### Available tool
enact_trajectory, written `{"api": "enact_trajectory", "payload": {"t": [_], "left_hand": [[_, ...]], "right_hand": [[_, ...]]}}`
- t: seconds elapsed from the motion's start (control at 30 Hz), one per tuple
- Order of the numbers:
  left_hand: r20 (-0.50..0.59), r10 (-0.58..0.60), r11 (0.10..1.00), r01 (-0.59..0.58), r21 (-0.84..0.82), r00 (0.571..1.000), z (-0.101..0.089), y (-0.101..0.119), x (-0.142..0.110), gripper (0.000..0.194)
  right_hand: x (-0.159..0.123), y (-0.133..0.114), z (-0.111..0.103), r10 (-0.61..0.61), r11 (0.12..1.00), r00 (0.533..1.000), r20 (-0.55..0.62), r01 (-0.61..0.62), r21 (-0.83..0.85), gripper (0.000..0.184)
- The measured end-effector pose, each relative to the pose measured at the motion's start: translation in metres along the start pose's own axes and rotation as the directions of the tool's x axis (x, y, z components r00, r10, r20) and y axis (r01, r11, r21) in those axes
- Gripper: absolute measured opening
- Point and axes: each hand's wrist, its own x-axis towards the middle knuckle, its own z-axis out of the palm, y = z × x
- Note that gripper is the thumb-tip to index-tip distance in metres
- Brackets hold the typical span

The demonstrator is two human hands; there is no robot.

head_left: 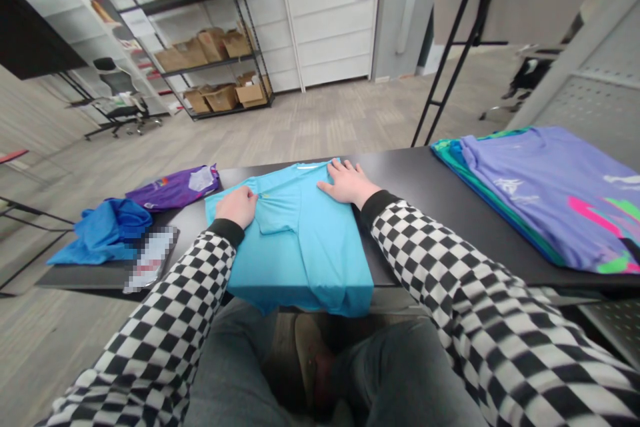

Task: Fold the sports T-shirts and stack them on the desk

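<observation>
A light blue T-shirt [270,263] lies on the dark table [395,173], partly folded, its lower end hanging over the near edge. One side of it is folded inward, with a sleeve lying across the middle. My left hand [237,205] pinches the fabric at the shirt's left side, fingers closed. My right hand [347,181] rests flat on the upper right corner, its fingers spread on the cloth.
To the right lies a stack of folded shirts, a lavender one [545,180] on top. At the left are a purple folded garment [165,190], a crumpled blue cloth [107,230] and a blurred flat packet [153,257]. Shelves with cardboard boxes [220,99] stand beyond.
</observation>
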Motion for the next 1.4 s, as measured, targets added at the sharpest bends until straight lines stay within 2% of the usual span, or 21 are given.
{"api": "enact_trajectory", "payload": {"t": [0.07,0.17,0.23,0.27,0.37,0.43,0.53,0.63,0.7,0.77,0.83,0.93,1.03,1.17,1.23,1.3,1.4], "left_hand": [[-0.104,0.051,0.999,-0.053,-0.012,0.993,-0.005,0.011,-0.017,0.036],[-0.235,0.217,0.971,-0.235,-0.052,0.947,-0.016,0.031,-0.067,0.041],[-0.235,0.308,0.931,-0.343,-0.125,0.922,-0.021,0.043,-0.111,0.035],[-0.203,0.325,0.916,-0.361,-0.176,0.924,-0.022,0.048,-0.133,0.031],[-0.047,0.316,0.918,-0.318,-0.239,0.948,-0.021,0.061,-0.189,0.032],[-0.003,0.281,0.935,-0.274,-0.226,0.96,-0.019,0.069,-0.215,0.036],[0.033,0.24,0.937,-0.223,-0.268,0.97,-0.019,0.08,-0.241,0.029],[0.199,0.197,0.921,-0.111,-0.373,0.96,-0.014,0.081,-0.263,0.033],[0.292,0.155,0.908,-0.019,-0.419,0.944,-0.001,0.074,-0.275,0.037],[0.303,0.121,0.876,0.042,-0.481,0.945,0.02,0.066,-0.282,0.034],[0.277,0.093,0.811,0.089,-0.579,0.956,0.044,0.062,-0.284,0.04],[0.292,0.108,0.638,0.159,-0.753,0.95,0.071,0.069,-0.284,0.047],[0.328,0.152,0.447,0.231,-0.864,0.933,0.086,0.081,-0.287,0.039],[0.313,0.163,0.268,0.263,-0.927,0.936,0.106,0.078,-0.307,0.046],[0.323,0.211,0.16,0.293,-0.943,0.923,0.115,0.073,-0.317,0.059],[0.34,0.287,0.076,0.332,-0.94,0.896,0.119,0.074,-0.323,0.07],[0.348,0.412,-0.033,0.396,-0.918,0.842,0.116,0.086,-0.32,0.075]], "right_hand": [[0.0,0.002,0.0,0.026,1.0,1.0,-0.017,-0.026,0.015,0.091],[0.001,0.008,0.001,0.044,0.999,0.997,-0.065,-0.042,0.034,0.083],[0.005,0.015,0.0,0.041,0.998,0.994,-0.099,-0.037,0.041,0.076],[0.007,0.019,0.0,0.027,0.999,0.993,-0.116,-0.022,0.042,0.074],[0.019,0.028,-0.004,-0.062,0.997,0.983,-0.171,0.07,0.039,0.069],[0.029,0.033,-0.008,-0.108,0.993,0.977,-0.182,0.115,0.031,0.062],[0.041,0.038,-0.015,-0.136,0.989,0.984,-0.112,0.141,0.033,0.045],[0.048,0.043,-0.019,-0.184,0.98,0.981,-0.066,0.188,0.07,0.031],[0.05,0.047,-0.02,-0.209,0.969,0.973,-0.095,0.219,0.111,0.028],[0.052,0.051,-0.021,-0.206,0.961,0.969,-0.136,0.227,0.159,0.026],[0.054,0.055,-0.022,-0.187,0.958,0.969,-0.16,0.216,0.19,0.024],[0.054,0.06,-0.024,-0.173,0.963,0.972,-0.158,0.201,0.18,0.023],[0.052,0.061,-0.027,-0.168,0.969,0.977,-0.134,0.189,0.162,0.021],[0.052,0.06,-0.027,-0.135,0.969,0.977,-0.165,0.165,0.183,0.019],[0.054,0.061,-0.026,-0.106,0.955,0.973,-0.205,0.158,0.252,0.017],[0.058,0.064,-0.024,-0.049,0.908,0.97,-0.237,0.142,0.394,0.014],[0.063,0.069,-0.023,0.051,0.75,0.977,-0.206,0.098,0.654,0.012]]}}
